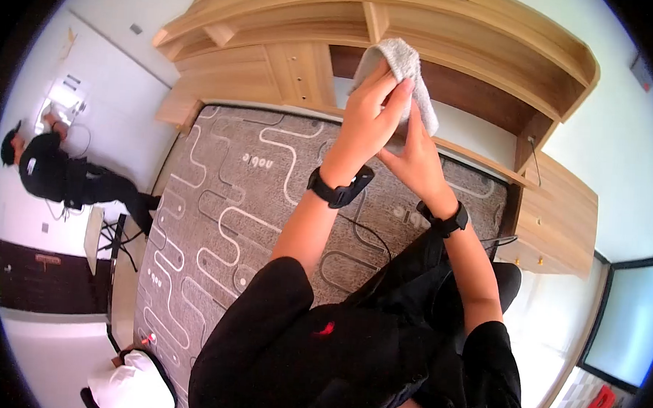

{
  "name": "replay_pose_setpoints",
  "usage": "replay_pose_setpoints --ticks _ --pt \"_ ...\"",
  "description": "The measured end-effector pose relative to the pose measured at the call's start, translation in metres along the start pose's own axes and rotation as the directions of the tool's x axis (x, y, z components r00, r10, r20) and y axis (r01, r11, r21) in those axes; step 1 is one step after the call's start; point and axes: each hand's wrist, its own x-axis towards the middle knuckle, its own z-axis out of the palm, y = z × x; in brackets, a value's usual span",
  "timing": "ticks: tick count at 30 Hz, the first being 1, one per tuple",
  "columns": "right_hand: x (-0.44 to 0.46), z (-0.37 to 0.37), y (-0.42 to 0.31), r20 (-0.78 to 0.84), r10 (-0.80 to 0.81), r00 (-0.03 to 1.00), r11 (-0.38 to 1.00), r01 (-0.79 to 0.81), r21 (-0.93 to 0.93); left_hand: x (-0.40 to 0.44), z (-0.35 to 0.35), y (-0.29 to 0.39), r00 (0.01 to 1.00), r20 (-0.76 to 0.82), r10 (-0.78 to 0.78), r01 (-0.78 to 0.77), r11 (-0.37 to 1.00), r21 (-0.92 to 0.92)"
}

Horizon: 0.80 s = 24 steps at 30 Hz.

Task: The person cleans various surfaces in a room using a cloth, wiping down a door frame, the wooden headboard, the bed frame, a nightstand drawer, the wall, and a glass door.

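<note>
Up at the top centre of the frame, the grey cloth [402, 56] was the thing I watched: looped over the left hand [371, 118], whose fingertips vanished inside the fold! The left thumb pressed on its front, so I read that as a pinch. The right hand [417, 161], just below and to the right, had its thumb spread away and its fingers running up to the cloth's lower edge; the tips were lost there, and I couldn't tell whether they gripped or only touched. The far left edge gave me a person in black [44, 171] at a white wall, hands too small to make out. A person in white [131, 386] was cut off at lower left, and at lower right a red object [600, 401] beat me entirely.

Across the top swept the wooden unit [483, 35], all open compartments, one dark-backed recess [465, 86] partly hidden by the cloth. A cable [537, 167] hung at its right end, and a side cabinet [559, 209] with small knobs sat below.

Now the textures: the cloth looked nubbly and soft, the wood pale and grained with rounded corners, and the brown-grey patterned surface [217, 176] filled the middle with looping pale lines and lettering, some covered by the right wrist.
</note>
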Motion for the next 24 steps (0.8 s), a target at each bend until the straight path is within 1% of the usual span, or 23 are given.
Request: replay_pose_setpoints --ticks 1,2,3,5,6,7,9,10,11,12,13,14,15,16,17,18,19,20,21,22,23,24 --pt "0.002 0.004 0.001 -0.017 0.071 0.997 0.997 -0.070 0.040 0.004 -0.001 -0.001 1.000 0.024 -0.009 0.008 1.000 0.020" --pt "0.002 0.005 0.009 -0.051 0.062 0.997 0.997 -0.064 -0.039 0.006 0.002 -0.001 0.995 -0.054 0.081 -0.083 0.996 -0.042" --pt "0.003 0.002 0.012 -0.050 0.059 0.997 0.998 -0.060 -0.033 0.008 0.000 -0.005 0.995 -0.054 0.083 -0.085 0.996 -0.035" --pt "0.003 -0.006 0.018 -0.112 0.005 0.994 0.980 -0.027 -0.197 0.012 -0.001 -0.014 0.997 -0.065 0.045 -0.056 0.985 -0.164" --pt "0.002 -0.011 0.015 -0.137 0.000 0.991 0.979 -0.028 -0.203 0.017 0.001 -0.012 0.980 -0.132 0.150 -0.168 0.976 -0.136" --pt "0.000 -0.014 0.016 -0.145 0.008 0.989 0.976 -0.039 -0.212 0.021 0.000 -0.012 0.981 -0.124 0.149 -0.167 0.974 -0.150" --pt "-0.007 -0.026 0.019 -0.047 0.128 0.991 0.957 -0.136 -0.256 0.028 -0.006 -0.012 0.996 -0.093 0.011 -0.019 0.996 -0.085" --pt "-0.014 -0.027 0.030 -0.085 0.054 0.995 0.958 -0.076 -0.278 0.034 -0.011 -0.009 0.993 -0.114 -0.023 0.015 0.997 -0.073" --pt "-0.019 -0.030 0.042 -0.098 0.061 0.993 0.952 -0.088 -0.295 0.042 -0.017 -0.005 0.990 -0.134 -0.053 0.046 0.997 -0.061" --pt "-0.022 -0.035 0.055 -0.021 0.173 0.985 0.983 -0.174 -0.062 0.052 -0.021 0.002 0.984 -0.172 -0.040 0.028 0.997 -0.076" --pt "-0.025 -0.041 0.060 0.081 0.263 0.961 0.947 -0.274 0.170 0.058 -0.024 0.007 0.977 -0.209 -0.034 0.016 0.996 -0.089" --pt "-0.026 -0.047 0.066 0.054 0.317 0.947 0.903 -0.319 0.287 0.065 -0.027 -0.001 0.975 -0.218 0.035 -0.050 0.996 -0.067" --pt "-0.022 -0.058 0.069 0.041 0.323 0.945 0.906 -0.322 0.277 0.075 -0.030 -0.010 0.968 -0.229 0.106 -0.119 0.992 -0.042" --pt "-0.017 -0.074 0.072 -0.043 0.308 0.950 0.932 -0.292 0.212 0.080 -0.032 -0.015 0.971 -0.222 0.086 -0.095 0.995 -0.028" --pt "-0.009 -0.089 0.074 -0.127 0.283 0.951 0.953 -0.264 0.146 0.084 -0.034 -0.019 0.973 -0.215 0.088 -0.099 0.994 -0.040" --pt "0.004 -0.105 0.075 -0.251 0.157 0.955 0.987 -0.148 0.054 0.089 -0.036 -0.025 0.977 -0.212 0.011 -0.040 0.990 -0.132" --pt "0.018 -0.120 0.073 -0.358 0.019 0.934 0.998 -0.041 -0.052 0.094 -0.037 -0.031 0.978 -0.200 -0.067 0.021 0.975 -0.222" --pt "0.030 -0.138 0.061 -0.380 0.055 0.923 0.980 -0.122 -0.157 0.099 -0.034 -0.037 0.976 -0.186 -0.115 0.057 0.955 -0.291" --pt "0.041 -0.155 0.048 -0.403 0.088 0.911 0.944 -0.206 -0.259 0.103 -0.031 -0.038 0.977 -0.179 -0.114 0.057 0.953 -0.299" --pt "0.054 -0.171 0.049 -0.433 -0.136 0.891 0.908 -0.063 -0.414 0.106 -0.028 -0.037 0.980 -0.130 -0.148 0.077 0.894 -0.442" --pt "0.064 -0.185 0.047 -0.423 -0.357 0.833 0.822 0.065 -0.566 0.110 -0.025 -0.036 0.982 -0.075 -0.173 0.099 0.814 -0.573" --pt "0.070 -0.197 0.034 -0.398 -0.441 0.804 0.750 0.087 -0.656 0.113 -0.025 -0.028 0.988 0.018 -0.152 0.127 0.750 -0.649"
